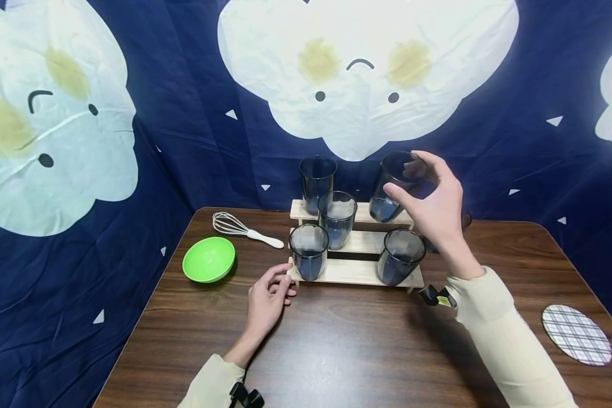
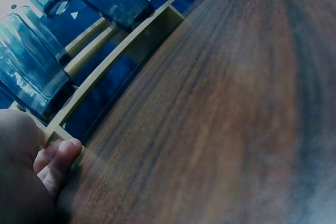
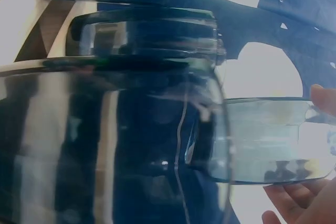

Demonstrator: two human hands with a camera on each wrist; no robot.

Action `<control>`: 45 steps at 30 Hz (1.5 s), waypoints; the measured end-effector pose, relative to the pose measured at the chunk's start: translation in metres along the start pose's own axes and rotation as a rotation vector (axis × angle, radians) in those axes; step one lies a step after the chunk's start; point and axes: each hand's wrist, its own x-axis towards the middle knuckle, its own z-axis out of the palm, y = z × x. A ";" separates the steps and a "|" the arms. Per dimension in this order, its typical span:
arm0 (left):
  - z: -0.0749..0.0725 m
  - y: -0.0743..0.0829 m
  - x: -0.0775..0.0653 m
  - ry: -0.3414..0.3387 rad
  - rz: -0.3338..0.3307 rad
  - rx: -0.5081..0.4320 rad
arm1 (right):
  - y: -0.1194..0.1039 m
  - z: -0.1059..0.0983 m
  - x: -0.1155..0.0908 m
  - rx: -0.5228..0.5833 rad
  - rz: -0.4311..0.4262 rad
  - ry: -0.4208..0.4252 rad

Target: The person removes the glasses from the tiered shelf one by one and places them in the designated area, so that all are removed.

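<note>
My right hand (image 1: 441,207) grips a smoky blue-grey glass (image 1: 385,208) near its rim, thumb on the near side. The glass is tilted a little over the right of the top tier; whether its base touches is unclear. In the right wrist view, fingers (image 3: 302,200) wrap that same glass (image 3: 262,140). My left hand (image 1: 267,300) holds the front left end of a three-tier wooden rack (image 1: 354,272), its fingers curled at the corner. Matching glasses stand on the rack: back left (image 1: 318,184), middle left (image 1: 338,221), front left (image 1: 309,252), front right (image 1: 400,258).
Left of the rack lie a white whisk (image 1: 247,229) and a green bowl (image 1: 209,259). A checked round mat (image 1: 577,334) is at the table's right. Another dark glass (image 1: 466,221) shows partly behind my right wrist. A blue cloth (image 1: 183,113) with clouds hangs close behind.
</note>
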 end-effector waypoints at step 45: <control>0.001 0.000 0.000 -0.001 -0.005 -0.002 | 0.042 -0.098 -0.006 -0.014 0.093 0.305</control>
